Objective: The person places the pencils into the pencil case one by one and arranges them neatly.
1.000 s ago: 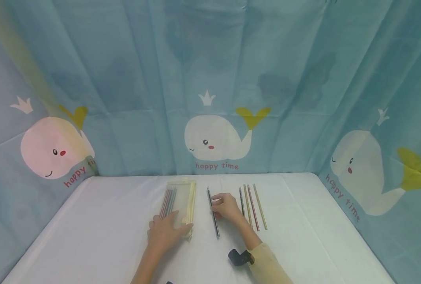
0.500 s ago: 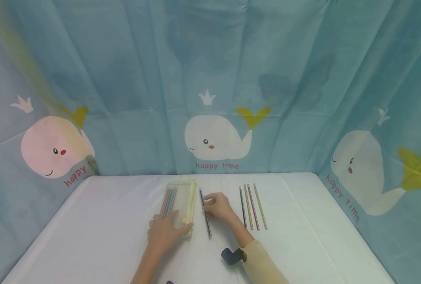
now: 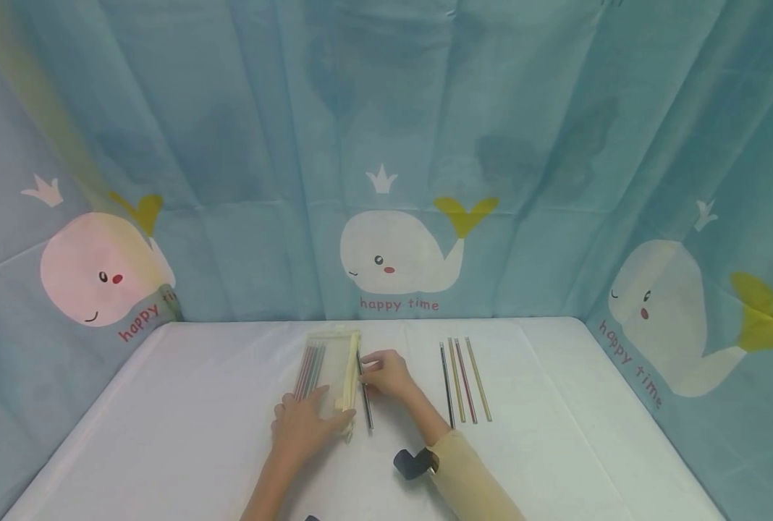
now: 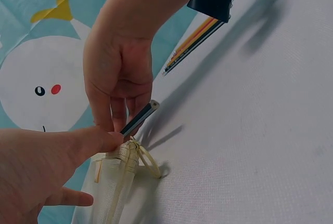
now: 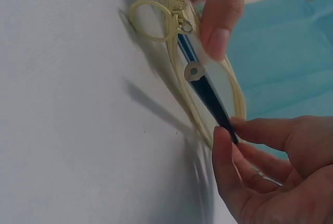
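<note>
A translucent mesh pouch [image 3: 336, 362] with a cream zipper edge lies on the table, several pencils [image 3: 308, 369] inside it. My left hand [image 3: 302, 427] rests spread on its near part, thumb at the zipper edge. Thumb and fingers of my right hand [image 3: 388, 374] pinch a dark pencil [image 3: 367, 409] right beside that edge. In the right wrist view the pouch's zipper side [image 5: 239, 99] gapes apart, and the held pencil [image 5: 210, 96] lies along the gap; whether it is inside cannot be told. The left thumb [image 5: 221, 31] is just above it.
To the right lie several loose pencils: a dark one [image 3: 446, 383], a red one [image 3: 466, 380] and yellow ones, one of them a yellow pencil [image 3: 479, 380] at the far right. A white cloth [image 3: 588, 449] covers the table; a blue whale-print curtain [image 3: 263, 253] stands behind.
My right hand has moved left with the dark pencil, from clear of the pouch up to its zipper edge. The left hand and pouch have stayed in place.
</note>
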`<move>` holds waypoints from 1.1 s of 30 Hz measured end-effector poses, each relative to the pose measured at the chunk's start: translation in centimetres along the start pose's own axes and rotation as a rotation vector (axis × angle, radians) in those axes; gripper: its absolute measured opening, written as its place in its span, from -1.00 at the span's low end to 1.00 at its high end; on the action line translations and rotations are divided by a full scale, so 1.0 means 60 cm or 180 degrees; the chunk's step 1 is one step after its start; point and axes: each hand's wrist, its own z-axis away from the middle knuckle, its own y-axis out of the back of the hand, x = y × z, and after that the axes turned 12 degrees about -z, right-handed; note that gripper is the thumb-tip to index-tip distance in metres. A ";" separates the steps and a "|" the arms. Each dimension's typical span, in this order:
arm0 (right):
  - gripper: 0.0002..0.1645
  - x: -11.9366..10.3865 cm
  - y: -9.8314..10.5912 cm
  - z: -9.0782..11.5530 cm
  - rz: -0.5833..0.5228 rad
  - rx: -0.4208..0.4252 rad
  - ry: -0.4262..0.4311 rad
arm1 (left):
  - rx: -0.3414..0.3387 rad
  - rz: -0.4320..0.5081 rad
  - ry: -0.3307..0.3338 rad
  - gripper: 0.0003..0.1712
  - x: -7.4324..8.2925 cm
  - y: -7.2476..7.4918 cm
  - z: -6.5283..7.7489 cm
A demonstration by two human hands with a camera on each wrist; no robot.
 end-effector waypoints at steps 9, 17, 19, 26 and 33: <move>-0.51 0.003 -0.012 -0.013 -0.0099 -0.0067 0.0038 | -0.0027 0.0025 0.0013 0.01 0.000 0.003 0.000; -0.48 0.005 -0.021 -0.023 -0.0302 0.0029 -0.0007 | -0.0021 0.0068 0.0041 0.01 0.000 0.002 0.000; -0.47 0.006 -0.024 -0.025 -0.0395 0.0053 -0.0052 | -0.0004 0.0089 0.0041 0.00 0.001 0.003 0.002; -0.45 0.010 -0.036 -0.030 -0.0563 0.0060 -0.0166 | 0.0005 0.0100 0.0026 -0.03 0.001 0.004 0.004; -0.49 0.014 -0.048 -0.037 -0.0488 0.0019 -0.0012 | -0.0003 0.0094 0.0036 -0.02 0.001 0.004 0.004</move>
